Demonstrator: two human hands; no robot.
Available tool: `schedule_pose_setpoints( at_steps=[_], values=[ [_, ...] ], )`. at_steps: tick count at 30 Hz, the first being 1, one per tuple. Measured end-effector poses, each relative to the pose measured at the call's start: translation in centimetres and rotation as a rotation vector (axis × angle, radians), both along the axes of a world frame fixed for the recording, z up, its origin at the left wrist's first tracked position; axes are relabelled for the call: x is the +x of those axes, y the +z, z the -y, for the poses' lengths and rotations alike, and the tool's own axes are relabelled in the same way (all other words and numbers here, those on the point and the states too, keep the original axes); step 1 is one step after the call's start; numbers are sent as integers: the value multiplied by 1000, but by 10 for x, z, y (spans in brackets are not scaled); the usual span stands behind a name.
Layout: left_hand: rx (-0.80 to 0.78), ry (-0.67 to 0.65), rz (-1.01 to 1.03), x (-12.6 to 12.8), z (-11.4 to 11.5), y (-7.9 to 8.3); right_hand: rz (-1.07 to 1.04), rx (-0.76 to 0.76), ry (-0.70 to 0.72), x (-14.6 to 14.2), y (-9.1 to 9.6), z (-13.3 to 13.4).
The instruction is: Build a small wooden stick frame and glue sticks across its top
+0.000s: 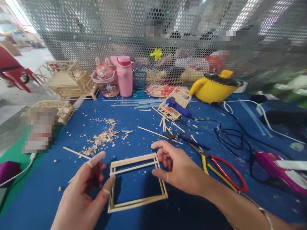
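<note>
A rectangular frame of thin wooden sticks (137,203) lies on the blue tabletop between my hands. My left hand (87,188) is at its left side, fingers apart, with the thumb tip at the upper left corner; whether it presses the wood I cannot tell. At the upper right corner is my right hand (177,166). Its index finger reaches out, the other fingers curl, and a gap separates them from the thumb. Neither hand grips the frame. Partly behind my left fingers lies a loose stick (75,152).
Stick scraps (103,139) litter the table beyond the frame. To the right lie pliers with red handles (230,169) and a purple glue gun (280,169) with black cable. A blue glue gun (179,108), yellow pot (213,91) and pink bottle (126,80) are farther back, before a perforated metal screen (96,32).
</note>
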State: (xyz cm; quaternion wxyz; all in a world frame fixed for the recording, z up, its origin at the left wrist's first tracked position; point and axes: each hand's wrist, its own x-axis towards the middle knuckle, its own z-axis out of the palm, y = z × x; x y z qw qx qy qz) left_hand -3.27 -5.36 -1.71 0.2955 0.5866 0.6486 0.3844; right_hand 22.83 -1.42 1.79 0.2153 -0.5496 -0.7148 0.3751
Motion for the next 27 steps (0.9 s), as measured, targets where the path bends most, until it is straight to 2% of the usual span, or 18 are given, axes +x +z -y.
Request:
schedule_pose_setpoints(
  at_steps=[3,6,14,18,22,27],
  values=[
    [-15,-5,26,-1,-1,-6,-81,24,-34,0,-3,0],
    [-22,-14,-1,0,-3,-9,-68,48,-43,-1,-3,-1],
    [-51,1,-69,10,-6,-2,-151,32,-94,-5,-5,-2],
    [-23,58,-51,16,-5,-2,-194,20,-144,-5,-10,-2],
    [28,102,-2,20,2,-1,-206,19,-165,-3,-13,-1],
    [133,191,30,20,19,-2,-109,73,-152,-1,-17,-1]
  ],
)
